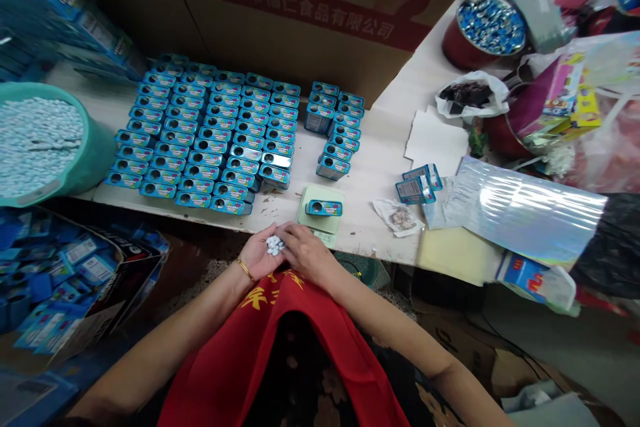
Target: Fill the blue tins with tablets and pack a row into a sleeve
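Observation:
My left hand [257, 255] is cupped palm up, with a small heap of pale blue candies [275, 245] in it. My right hand [306, 252] lies palm down against the heap, its loosely bent fingers touching the candies at the right side. What is under those fingers is hidden. Just beyond my hands, a single blue candy tin [324, 207] rests on a pale green scale [306, 197] at the table's front edge. A turquoise tub [93, 150] full of similar candies stands at the far left.
Rows of blue tins [200, 137] fill the table's left, with a shorter group [334, 127] right of them. Behind rises a large cardboard box [300, 7]. A red pot [453, 40] of wrapped sweets, bags and silvery film [540, 207] crowd the right. A carton [120, 280] sits lower left.

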A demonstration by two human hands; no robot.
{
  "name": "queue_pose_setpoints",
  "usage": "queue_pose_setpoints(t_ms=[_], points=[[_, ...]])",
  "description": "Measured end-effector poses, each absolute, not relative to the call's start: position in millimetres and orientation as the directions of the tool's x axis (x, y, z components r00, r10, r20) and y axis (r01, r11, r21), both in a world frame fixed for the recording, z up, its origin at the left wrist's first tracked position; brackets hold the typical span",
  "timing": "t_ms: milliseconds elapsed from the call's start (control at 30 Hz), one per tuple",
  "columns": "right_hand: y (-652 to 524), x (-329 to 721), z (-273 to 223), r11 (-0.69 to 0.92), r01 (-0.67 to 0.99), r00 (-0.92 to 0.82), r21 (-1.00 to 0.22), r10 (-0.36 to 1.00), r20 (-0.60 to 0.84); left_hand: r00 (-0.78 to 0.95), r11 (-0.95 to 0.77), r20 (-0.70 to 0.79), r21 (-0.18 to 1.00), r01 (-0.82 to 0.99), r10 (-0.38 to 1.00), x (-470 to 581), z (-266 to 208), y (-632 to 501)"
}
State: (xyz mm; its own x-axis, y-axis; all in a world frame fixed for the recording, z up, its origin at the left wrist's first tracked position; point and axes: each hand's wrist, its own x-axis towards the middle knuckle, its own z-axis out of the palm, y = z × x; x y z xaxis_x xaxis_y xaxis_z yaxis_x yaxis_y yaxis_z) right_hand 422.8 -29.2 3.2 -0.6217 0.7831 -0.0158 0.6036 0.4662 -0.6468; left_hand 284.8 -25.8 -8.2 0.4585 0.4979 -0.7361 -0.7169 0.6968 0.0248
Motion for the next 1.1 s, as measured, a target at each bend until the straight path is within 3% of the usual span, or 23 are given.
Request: queue_pose_setpoints(t_ms=[133,367,567,733,933,1100], points=[[-19,432,-3,0.495,0.592,-0.65,-0.636,0.76,-0.013,0.431,0.674,-0.755,0.019,-0.739,0.494,291,-4,-20],[3,441,-1,0.391,0.626,-0.543,-0.674,0.84,-0.017,0.394,0.657,-0.738,0.089,-0.748,0.548,305,6,0],[0,447,6,0.409,0.655,-0.507,-0.636,0.862,0.032,0.394,0.678,-0.748,0.102,-0.727,0.535,314,6,4],[15,463,4,0.295,0.646,-0.35,-0.704,0.934,0.07,0.383,0.673,-0.744,0.119,-0.73,0.547,309,-1,8],[33,472,-7,0.345,0.782,-0.399,-0.519,0.917,0.007,0.373,0.661,-0.745,0.119,-0.741,0.553,295,-3,6],[30,480,-2,0.331,0.758,-0.38,-0.561,0.924,0.031,0.352,0.644,-0.762,0.109,-0.757,0.544,283,0,-1]])
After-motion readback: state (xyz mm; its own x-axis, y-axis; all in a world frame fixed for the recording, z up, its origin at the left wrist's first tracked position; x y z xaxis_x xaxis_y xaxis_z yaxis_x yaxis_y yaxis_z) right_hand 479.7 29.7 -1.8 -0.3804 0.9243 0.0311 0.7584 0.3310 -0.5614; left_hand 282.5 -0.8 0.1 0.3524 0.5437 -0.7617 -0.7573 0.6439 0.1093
